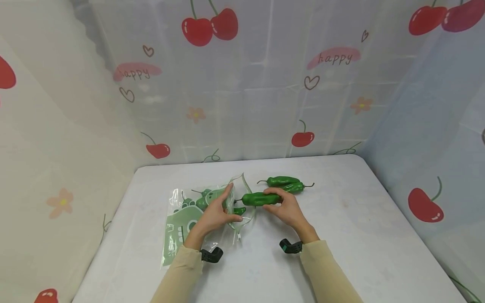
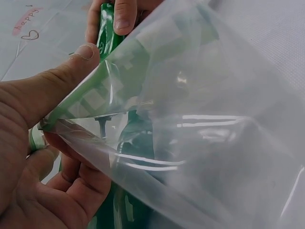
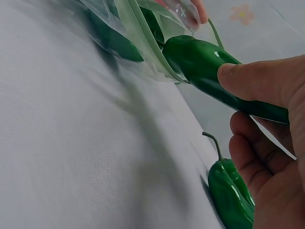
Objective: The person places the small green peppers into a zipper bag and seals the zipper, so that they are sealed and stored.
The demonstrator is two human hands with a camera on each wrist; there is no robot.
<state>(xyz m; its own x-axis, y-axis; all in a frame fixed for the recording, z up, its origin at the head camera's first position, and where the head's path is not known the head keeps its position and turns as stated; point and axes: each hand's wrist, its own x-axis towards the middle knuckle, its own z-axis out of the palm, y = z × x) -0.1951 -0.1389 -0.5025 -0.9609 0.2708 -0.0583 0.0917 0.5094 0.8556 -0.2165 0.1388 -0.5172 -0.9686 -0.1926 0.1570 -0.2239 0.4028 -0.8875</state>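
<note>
My right hand (image 1: 289,210) pinches a green pepper (image 1: 257,199) between thumb and fingers, its stem end pointing left. In the right wrist view that pepper (image 3: 202,59) has its stem end at the mouth of a clear zip bag (image 3: 143,36). My left hand (image 1: 216,216) holds the bag (image 1: 175,227) near its mouth, which gapes to the right. The left wrist view has the bag's film (image 2: 224,129) across much of it, with the thumb (image 2: 62,78) stretched along the edge. Several green peppers (image 1: 202,203) lie inside the bag, partly covered by its green print.
Two more green peppers (image 1: 281,181) lie side by side on the white table (image 1: 363,227), just beyond my right hand. Patterned curtains (image 1: 257,92) with cherries hang behind the table and along its sides. Each wrist carries a small black device (image 1: 290,246).
</note>
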